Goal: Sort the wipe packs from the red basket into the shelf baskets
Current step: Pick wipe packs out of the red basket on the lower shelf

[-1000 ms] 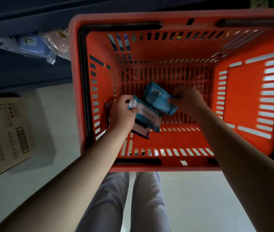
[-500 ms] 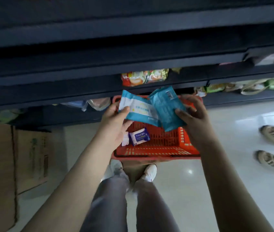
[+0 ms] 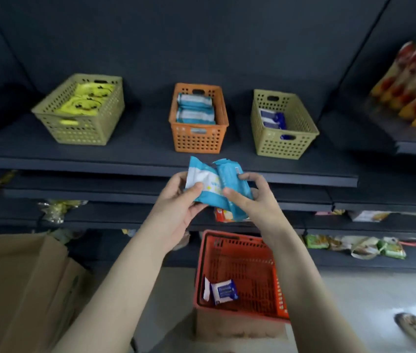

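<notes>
Both hands are raised just in front of the shelf [image 3: 138, 154] edge, below the orange basket [image 3: 198, 141].

Left hand [image 3: 176, 210]: grip closed on a teal-and-white wipe pack [image 3: 203, 186], thumb across its face, fingers behind.

Right hand [image 3: 259, 200]: grip closed on a second teal pack [image 3: 231, 178], thumb in front, fingers curled round its right edge. The two packs overlap in the middle, touching.

Three baskets stand in a row on the shelf, well apart:
- left olive basket [image 3: 82, 132], holding yellow packs [image 3: 87, 98]
- orange basket in the middle, holding teal packs [image 3: 194, 108] lying flat
- right olive basket [image 3: 280, 146], holding dark blue packs [image 3: 273, 119]

Near and low, between the forearms, is the red basket [image 3: 247, 266]. One small blue-and-white pack [image 3: 223, 291] lies in its near left corner. Something white is just beside that pack; cannot tell what.

A cardboard box [image 3: 23, 289] is at near left.
</notes>
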`<action>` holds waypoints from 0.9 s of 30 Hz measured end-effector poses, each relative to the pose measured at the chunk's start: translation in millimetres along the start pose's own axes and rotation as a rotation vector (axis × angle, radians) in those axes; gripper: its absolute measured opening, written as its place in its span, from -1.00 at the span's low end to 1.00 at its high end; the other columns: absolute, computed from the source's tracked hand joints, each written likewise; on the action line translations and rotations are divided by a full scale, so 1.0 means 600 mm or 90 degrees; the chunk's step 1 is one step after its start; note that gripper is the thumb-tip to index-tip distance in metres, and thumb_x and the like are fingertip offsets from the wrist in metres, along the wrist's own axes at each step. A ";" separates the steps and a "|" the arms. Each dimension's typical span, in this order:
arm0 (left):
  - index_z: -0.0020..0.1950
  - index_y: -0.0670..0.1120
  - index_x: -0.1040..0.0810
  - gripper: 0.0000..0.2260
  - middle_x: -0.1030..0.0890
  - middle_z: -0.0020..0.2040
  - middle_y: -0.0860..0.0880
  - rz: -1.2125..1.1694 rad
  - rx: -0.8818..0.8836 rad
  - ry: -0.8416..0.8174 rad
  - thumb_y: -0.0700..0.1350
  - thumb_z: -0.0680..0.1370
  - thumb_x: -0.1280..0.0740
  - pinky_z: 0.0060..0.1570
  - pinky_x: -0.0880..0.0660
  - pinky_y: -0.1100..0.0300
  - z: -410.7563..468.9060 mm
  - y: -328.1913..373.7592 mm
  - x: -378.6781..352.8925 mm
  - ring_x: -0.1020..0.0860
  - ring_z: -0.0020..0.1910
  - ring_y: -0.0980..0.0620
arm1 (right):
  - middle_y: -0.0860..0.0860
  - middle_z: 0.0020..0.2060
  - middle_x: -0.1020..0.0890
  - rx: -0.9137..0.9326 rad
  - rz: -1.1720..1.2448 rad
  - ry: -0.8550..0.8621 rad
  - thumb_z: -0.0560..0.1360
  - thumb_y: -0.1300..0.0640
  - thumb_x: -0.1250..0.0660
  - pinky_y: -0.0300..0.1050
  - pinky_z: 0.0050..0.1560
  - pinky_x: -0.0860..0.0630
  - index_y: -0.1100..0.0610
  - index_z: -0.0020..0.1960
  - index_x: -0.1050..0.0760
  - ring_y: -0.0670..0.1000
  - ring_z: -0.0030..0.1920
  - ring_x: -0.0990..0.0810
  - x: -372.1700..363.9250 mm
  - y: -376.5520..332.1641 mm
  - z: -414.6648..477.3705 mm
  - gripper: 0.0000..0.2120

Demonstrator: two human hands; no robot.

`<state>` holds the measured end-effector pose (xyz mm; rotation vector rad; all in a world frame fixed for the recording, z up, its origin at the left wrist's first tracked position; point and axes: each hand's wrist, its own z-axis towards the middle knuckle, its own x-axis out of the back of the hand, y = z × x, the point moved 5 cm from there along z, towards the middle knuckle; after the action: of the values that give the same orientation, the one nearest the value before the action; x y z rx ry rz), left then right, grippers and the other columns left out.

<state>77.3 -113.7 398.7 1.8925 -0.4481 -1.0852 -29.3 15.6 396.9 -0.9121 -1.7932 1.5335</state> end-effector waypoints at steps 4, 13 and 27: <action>0.14 -0.16 -0.50 -0.85 -0.59 0.22 -0.21 0.013 -0.028 -0.015 -0.29 0.60 -0.25 -0.02 -0.61 0.15 -0.012 0.098 0.078 -0.64 0.08 -0.03 | 0.15 0.00 -0.63 -0.036 0.083 0.013 0.43 0.09 -0.48 -0.10 -0.23 -0.57 0.01 0.13 -0.45 0.04 -0.15 -0.63 -0.096 -0.021 0.014 -0.68; 0.16 -0.17 -0.48 -0.82 -0.63 0.17 -0.19 -0.079 -0.021 0.055 -0.35 0.59 -0.23 0.02 -0.59 0.07 -0.005 0.252 0.255 -0.64 0.10 -0.09 | 0.20 0.25 -0.57 -0.129 0.500 -0.064 0.55 -0.16 -0.20 0.06 0.27 -0.44 0.13 0.40 -0.39 0.13 0.17 -0.62 -0.278 -0.051 0.021 -0.47; 0.27 0.00 -0.52 -0.66 -0.61 0.19 -0.12 -0.057 0.056 0.021 -0.32 0.58 -0.26 0.03 -0.59 0.10 0.139 0.297 0.295 -0.59 0.18 -0.06 | 0.12 0.18 -0.63 -0.049 0.365 0.128 0.54 0.27 -0.31 0.11 0.09 -0.57 0.14 0.33 -0.45 0.14 0.16 -0.62 -0.261 -0.060 0.172 -0.64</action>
<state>126.2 -371.0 438.0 2.0217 -0.4019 -1.1065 -25.6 -174.3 415.8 -1.6616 -1.5271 1.6312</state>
